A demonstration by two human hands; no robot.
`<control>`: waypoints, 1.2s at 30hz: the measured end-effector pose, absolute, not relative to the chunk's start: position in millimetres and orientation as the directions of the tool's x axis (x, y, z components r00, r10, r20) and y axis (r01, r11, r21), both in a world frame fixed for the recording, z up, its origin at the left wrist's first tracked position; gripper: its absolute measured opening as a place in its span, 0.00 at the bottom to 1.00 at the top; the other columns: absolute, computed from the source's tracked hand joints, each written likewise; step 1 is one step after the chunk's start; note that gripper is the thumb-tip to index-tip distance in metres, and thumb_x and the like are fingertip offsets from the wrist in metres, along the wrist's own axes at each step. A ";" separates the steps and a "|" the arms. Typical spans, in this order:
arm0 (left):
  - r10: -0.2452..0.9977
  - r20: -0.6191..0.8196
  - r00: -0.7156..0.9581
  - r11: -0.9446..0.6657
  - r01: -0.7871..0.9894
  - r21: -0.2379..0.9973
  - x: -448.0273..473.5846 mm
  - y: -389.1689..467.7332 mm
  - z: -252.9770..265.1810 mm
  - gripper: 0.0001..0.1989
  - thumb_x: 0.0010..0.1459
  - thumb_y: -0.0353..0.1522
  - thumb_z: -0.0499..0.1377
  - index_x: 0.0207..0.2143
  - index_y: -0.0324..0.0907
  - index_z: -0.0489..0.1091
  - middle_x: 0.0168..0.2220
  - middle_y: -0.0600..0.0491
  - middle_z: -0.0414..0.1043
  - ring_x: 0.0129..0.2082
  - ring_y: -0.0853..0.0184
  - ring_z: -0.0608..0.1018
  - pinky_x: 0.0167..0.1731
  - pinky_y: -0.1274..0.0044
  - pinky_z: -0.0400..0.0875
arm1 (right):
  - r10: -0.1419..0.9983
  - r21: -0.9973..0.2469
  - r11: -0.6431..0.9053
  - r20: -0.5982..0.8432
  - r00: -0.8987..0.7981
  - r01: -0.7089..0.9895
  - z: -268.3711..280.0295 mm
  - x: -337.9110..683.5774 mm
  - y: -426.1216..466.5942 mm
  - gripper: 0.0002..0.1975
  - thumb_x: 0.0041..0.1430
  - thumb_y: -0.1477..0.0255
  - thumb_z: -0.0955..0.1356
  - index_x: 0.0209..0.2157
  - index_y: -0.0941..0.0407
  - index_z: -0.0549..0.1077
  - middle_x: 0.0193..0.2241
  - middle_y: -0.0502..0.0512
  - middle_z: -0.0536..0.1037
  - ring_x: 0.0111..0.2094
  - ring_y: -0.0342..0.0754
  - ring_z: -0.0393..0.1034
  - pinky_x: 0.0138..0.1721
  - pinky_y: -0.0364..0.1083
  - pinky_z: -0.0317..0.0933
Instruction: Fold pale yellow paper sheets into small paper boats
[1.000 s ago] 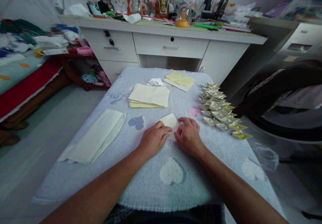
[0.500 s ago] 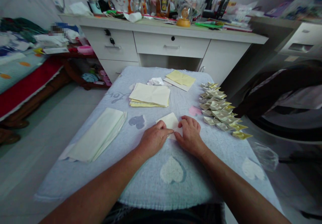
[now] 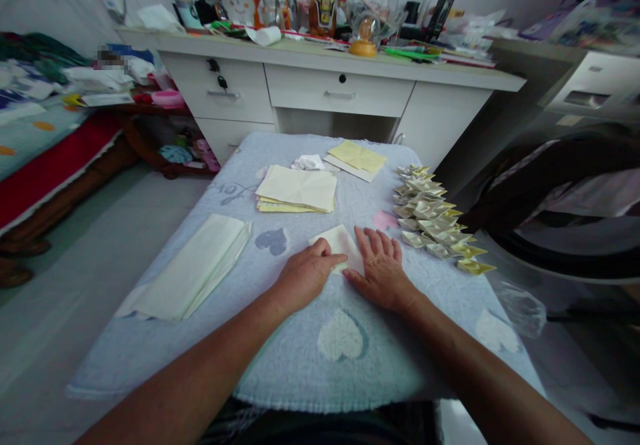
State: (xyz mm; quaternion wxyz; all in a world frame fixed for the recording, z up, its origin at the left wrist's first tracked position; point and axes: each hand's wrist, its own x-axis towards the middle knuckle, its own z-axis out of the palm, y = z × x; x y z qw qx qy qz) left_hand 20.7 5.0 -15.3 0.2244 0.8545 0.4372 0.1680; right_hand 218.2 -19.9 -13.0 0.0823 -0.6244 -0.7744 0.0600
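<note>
A small cream folded paper (image 3: 341,239) lies on the cloth-covered table in front of me. From its lower left, my left hand (image 3: 311,268) is closed at it, fingers curled and thumb laid along its near edge. My right hand (image 3: 381,261) rests flat at the paper's right side, fingers stretched out and thumb pointing toward my left hand. Parts of the paper's near and right edges are hidden beneath the hands. To the right stand rows of folded paper boats (image 3: 440,221), cream and yellow.
Beyond my hands lie a stack of cream and yellow sheets (image 3: 297,188), a crumpled white paper (image 3: 309,162) and two more sheets (image 3: 357,158). A long folded pile of paper (image 3: 193,268) is at left. A cluttered white desk (image 3: 345,65) stands behind; a washing machine (image 3: 575,121) is at right.
My right hand's fingers have straightened and flattened onto the paper's right side. My left hand has stayed nearly in place at the near edge.
</note>
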 end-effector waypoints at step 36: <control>0.973 0.125 0.194 -0.145 0.092 0.985 25.1 3.9 -10.4 0.41 0.52 0.30 0.59 0.63 0.47 0.40 0.40 0.53 0.69 0.34 0.70 0.75 0.38 0.75 0.70 | 0.978 -0.991 -0.135 -0.136 -0.159 0.018 24.2 212.8 33.2 0.14 0.45 0.64 0.72 0.25 0.56 0.64 0.19 0.43 0.64 0.21 0.39 0.57 0.24 0.40 0.52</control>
